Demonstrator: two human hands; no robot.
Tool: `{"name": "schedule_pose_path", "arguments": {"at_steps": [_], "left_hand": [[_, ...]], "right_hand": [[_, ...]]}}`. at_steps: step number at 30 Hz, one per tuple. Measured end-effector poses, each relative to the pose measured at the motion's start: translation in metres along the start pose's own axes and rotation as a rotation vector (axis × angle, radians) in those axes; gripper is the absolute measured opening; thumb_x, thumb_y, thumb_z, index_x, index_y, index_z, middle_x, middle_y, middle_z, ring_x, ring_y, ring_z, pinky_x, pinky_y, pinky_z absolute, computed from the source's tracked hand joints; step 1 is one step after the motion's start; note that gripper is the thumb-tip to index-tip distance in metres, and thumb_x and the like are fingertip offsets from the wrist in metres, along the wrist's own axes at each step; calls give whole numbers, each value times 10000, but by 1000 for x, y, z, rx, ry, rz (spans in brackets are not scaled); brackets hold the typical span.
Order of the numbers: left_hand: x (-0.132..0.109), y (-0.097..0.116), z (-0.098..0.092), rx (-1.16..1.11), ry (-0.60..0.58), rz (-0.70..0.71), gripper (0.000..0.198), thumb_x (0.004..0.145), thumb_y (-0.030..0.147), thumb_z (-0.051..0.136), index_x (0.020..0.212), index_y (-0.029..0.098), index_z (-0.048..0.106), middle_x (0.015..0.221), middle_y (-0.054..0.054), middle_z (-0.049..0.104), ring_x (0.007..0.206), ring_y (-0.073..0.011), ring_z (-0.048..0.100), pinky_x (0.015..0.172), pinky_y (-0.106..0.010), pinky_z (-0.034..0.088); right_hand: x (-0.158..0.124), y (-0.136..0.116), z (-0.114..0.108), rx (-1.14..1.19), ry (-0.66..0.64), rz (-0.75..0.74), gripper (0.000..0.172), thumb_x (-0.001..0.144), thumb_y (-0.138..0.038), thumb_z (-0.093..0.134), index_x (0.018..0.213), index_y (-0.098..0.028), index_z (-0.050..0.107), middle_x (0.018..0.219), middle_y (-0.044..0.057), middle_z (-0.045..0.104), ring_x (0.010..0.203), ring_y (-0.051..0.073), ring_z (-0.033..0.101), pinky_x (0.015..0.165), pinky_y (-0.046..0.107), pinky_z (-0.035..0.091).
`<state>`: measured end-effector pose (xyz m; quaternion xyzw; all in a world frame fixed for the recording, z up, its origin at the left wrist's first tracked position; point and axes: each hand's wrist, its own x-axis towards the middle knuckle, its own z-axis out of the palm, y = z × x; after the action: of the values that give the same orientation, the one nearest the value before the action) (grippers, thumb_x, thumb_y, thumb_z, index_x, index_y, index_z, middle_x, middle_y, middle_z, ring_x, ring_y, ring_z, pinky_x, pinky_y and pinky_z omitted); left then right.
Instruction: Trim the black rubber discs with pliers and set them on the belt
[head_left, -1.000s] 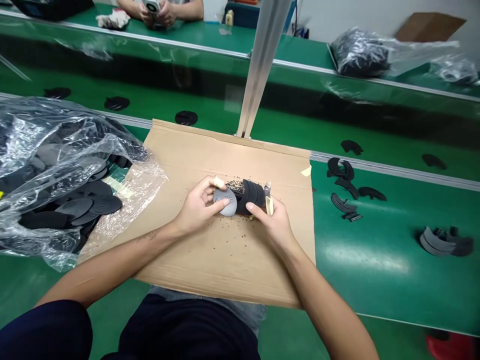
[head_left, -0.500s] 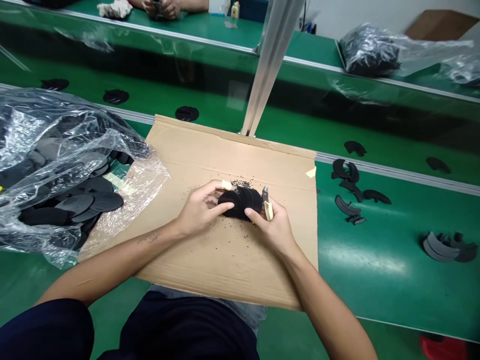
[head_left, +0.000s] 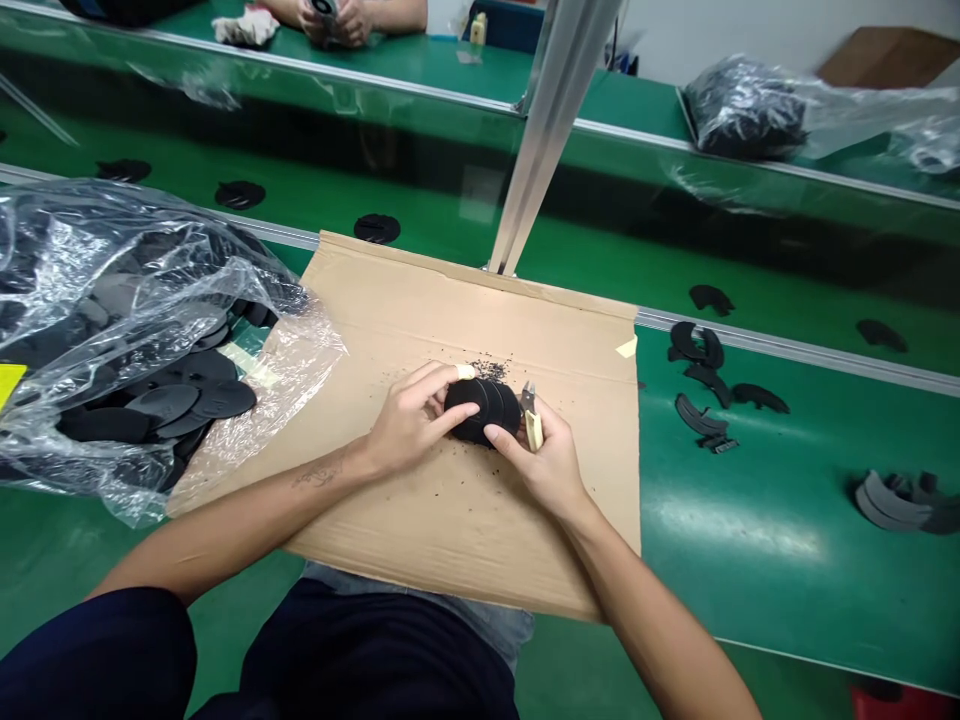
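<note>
A small stack of thin black discs (head_left: pixel 495 405), fanned out sideways, is held low over a cardboard sheet (head_left: pixel 420 290). My left hand (head_left: pixel 411 412) is closed on its left end, thumb on top, a pale cover on one fingertip. On the right end, the thumb of my right hand (head_left: pixel 551 460) presses down on the discs. That same hand also keeps a pair of nippers (head_left: pixel 534 425) with cream handles, their jaws pointing up and away from me. Tiny black scraps (head_left: pixel 491 370) are scattered on the cardboard around the stack.
A clear plastic bag (head_left: pixel 150 290) full of black discs lies at the left. Curved black pieces (head_left: pixel 759 397) rest on the green table at right. A metal post (head_left: pixel 536 150) and clear panel stand ahead; beyond them another person's hands (head_left: pixel 337 20) hold something.
The fanned stack in my hands is drawn closer together and looks more compact. Both hands stay on it, and the nippers remain in my right hand. The view has shifted slightly.
</note>
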<state>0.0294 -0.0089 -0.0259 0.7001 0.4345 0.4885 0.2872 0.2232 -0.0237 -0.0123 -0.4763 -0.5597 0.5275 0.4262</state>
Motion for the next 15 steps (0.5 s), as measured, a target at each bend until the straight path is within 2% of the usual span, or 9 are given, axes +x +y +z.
{"name": "schedule_pose_path", "arguments": {"at_steps": [3, 6, 11, 15], "left_hand": [[0, 2, 0, 10, 5, 42, 225, 944, 279, 710, 1137, 164, 713, 931, -41, 688, 652, -74, 566, 566, -165, 508], [-1, 1, 1, -17, 0, 35, 237, 942, 292, 710, 1146, 172, 711, 985, -58, 700, 715, -93, 607, 590, -174, 527], [-3, -6, 4, -156, -25, -193, 371, 901, 346, 746, 1222, 174, 678, 1040, -76, 727, 710, -110, 641, 583, -189, 539], [-1, -10, 6, -386, -121, -289, 354, 916, 401, 718, 1164, 149, 693, 1116, -102, 751, 979, -198, 732, 812, -271, 616]], "right_hand": [[0, 0, 0, 1, -6, -8, 529, 757, -584, 839, 1101, -209, 695, 1025, 62, 745, 925, 225, 696, 838, 348, 592], [1, -1, 0, 11, -17, -38, 541, 771, -603, 820, 1119, -209, 695, 1053, 69, 747, 996, 242, 703, 911, 372, 590], [1, -2, -1, -53, -18, -83, 537, 786, -576, 821, 1158, -207, 701, 1103, 84, 753, 1063, 264, 698, 996, 416, 565], [1, -2, 0, -60, -19, -97, 546, 793, -582, 812, 1180, -216, 697, 1080, 78, 751, 1069, 266, 697, 998, 422, 564]]}}
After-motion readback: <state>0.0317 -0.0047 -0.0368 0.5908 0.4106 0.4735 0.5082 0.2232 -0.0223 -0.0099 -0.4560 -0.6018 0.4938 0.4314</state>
